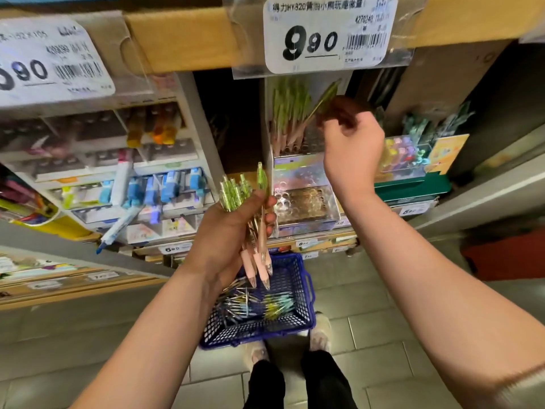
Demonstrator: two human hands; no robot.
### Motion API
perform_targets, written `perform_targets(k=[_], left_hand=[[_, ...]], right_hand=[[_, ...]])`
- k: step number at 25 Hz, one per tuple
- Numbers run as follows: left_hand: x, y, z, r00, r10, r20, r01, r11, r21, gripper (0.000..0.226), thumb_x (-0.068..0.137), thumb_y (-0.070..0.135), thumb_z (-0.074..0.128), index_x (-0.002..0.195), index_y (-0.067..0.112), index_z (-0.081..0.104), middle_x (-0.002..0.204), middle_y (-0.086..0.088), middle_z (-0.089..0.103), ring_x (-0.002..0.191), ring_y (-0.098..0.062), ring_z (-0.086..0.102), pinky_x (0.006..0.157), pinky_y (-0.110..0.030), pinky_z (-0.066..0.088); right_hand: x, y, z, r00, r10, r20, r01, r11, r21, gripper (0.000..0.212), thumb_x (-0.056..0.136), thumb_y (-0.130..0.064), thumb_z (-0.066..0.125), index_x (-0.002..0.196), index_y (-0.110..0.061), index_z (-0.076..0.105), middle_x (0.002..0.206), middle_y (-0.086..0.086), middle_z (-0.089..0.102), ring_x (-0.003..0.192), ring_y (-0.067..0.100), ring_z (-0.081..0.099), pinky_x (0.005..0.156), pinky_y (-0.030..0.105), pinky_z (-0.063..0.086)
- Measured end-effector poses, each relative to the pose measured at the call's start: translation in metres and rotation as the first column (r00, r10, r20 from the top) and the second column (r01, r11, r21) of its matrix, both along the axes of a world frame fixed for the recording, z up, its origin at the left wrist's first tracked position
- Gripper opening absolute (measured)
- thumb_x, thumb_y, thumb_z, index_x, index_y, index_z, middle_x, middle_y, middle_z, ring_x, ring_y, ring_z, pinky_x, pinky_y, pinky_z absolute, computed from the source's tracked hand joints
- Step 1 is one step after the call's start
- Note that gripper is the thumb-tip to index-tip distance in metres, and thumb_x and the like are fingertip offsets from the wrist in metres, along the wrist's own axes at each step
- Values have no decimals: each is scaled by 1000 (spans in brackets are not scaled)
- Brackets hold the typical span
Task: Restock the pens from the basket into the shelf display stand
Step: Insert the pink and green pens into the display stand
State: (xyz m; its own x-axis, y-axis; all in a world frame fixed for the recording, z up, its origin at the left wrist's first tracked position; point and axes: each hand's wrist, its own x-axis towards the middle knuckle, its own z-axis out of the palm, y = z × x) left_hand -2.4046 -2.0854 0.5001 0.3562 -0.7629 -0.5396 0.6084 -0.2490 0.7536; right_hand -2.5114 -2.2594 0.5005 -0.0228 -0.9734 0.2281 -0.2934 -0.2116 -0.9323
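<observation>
L hand [227,231] grips a bunch of green-top pens [236,191], tips down, directly above the blue basket [265,332] on the floor. R hand [352,146] pinches one pen [323,103], tilted, over the display stand [303,178], just beside the standing pens [290,113] in its back row.

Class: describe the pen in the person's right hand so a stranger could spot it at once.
Find the white 9.90 price tag on the shelf edge. Below it, the right hand pinches one green pen. Unlike the upright pens beside it, it slants.
</observation>
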Motion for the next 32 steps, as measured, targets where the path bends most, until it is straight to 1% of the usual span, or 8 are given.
perform_targets(k=[5,8,11,15,19,24,28,32], left_hand=[[0,1,-2,1000,0,-9,0,1000,4,30,95,20,69,116,-1,68,94,-10,76,67,-15,67,63,-26,59],[-2,0,-3,1000,-10,12,10,1000,16,33,94,23,71,114,-3,70,95,-11,77,69,-15,68,63,-27,59],[0,-3,-2,999,-17,52,14,998,56,24,91,28,74,103,8,73,89,-12,77,67,-16,70,60,-28,59],[3,-10,0,997,-28,71,24,998,57,31,89,31,76,110,9,72,78,-10,74,63,-17,68,55,-26,56],[1,-21,-4,994,-42,101,39,999,34,36,89,33,76,112,6,70,79,-9,73,69,-19,67,67,-33,57],[-5,-35,-6,988,-48,146,50,999,-7,20,93,29,73,94,10,76,78,-7,75,65,-13,68,57,-23,53],[-10,-41,-9,989,-41,145,40,999,9,25,94,31,71,101,7,75,80,-7,75,68,-14,69,57,-25,54],[-12,-47,-9,998,57,14,-57,998,29,24,97,20,69,114,4,66,84,-9,71,70,-19,67,63,-28,59]], right_hand=[[7,-9,-1,986,97,-134,-106,992,-64,20,87,-17,65,103,-22,75,75,-19,65,66,-6,59,69,11,50],[13,-13,-1,912,191,-364,-248,961,-118,13,85,-13,66,91,-22,74,64,-18,55,52,-6,52,54,6,36],[17,-18,-5,829,245,-503,-337,936,-98,19,89,-14,66,106,-16,76,59,-15,47,46,-2,44,53,-4,28],[15,-22,-5,742,295,-602,-368,930,2,21,93,-20,63,108,-15,76,68,-2,62,66,17,63,63,6,34],[2,-5,-3,862,381,-333,-323,921,218,22,93,-34,68,85,-16,78,74,-3,76,73,9,71,79,23,54],[-19,33,-6,751,572,328,-656,595,465,8,93,-19,72,93,-15,79,90,25,72,70,26,66,71,28,60],[-23,27,-6,781,444,440,-622,615,485,16,90,-9,72,105,-5,74,85,11,75,75,18,70,74,24,58],[-25,-2,3,898,220,381,-363,859,360,6,90,-6,71,90,-11,74,80,5,77,80,16,75,80,29,61]])
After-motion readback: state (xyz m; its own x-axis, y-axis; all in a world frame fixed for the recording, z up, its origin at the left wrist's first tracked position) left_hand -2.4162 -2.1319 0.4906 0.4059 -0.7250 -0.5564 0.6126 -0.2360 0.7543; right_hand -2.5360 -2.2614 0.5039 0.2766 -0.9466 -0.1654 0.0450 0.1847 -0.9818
